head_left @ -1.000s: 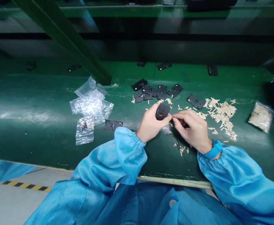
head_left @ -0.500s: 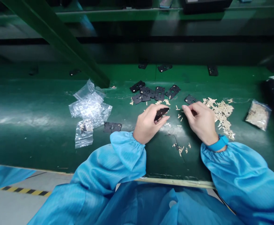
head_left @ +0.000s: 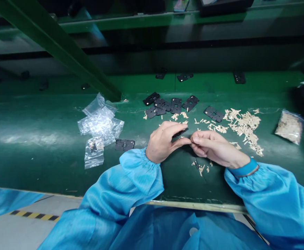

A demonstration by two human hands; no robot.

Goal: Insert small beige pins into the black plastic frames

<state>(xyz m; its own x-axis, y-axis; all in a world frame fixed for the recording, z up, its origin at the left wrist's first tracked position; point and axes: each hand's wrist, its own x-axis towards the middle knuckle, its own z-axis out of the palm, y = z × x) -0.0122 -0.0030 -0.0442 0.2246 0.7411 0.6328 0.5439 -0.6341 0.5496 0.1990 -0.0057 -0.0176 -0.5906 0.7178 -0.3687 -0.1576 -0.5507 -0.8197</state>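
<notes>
Below the desk's (head_left: 50,170) near edge, toward its left end, a yellow-and-black striped tape (head_left: 34,215) ran across the pale floor (head_left: 11,232). Just in from the middle of that edge lay a small scatter of pale pieces (head_left: 201,170) with a dark bit among them.

Farther in, the left hand (head_left: 159,141) held a black plate (head_left: 180,132) tilted nearly edge-on, gripped between its fingers and thumb, above the desk's middle. The right hand (head_left: 211,146) was beside it, fingers closed in a pinch at the left thumb's tip; whether they held anything could not be told.

A single plate (head_left: 125,145) lay flat to the left of the left sleeve (head_left: 141,177). Beyond it, toward the left end, clear plastic bags (head_left: 101,121) overlapped, the nearest holding dark and pale bits. Toward the right end spread a heap of pale pieces (head_left: 245,125), and nearer that end lay a filled bag (head_left: 290,128).

Past the hands, a cluster of black plates (head_left: 176,105) lay loosely, some overlapping; their small pale marks were too small to read. More plates (head_left: 185,77) lay along the far edge, near a slanting green post (head_left: 71,59).
</notes>
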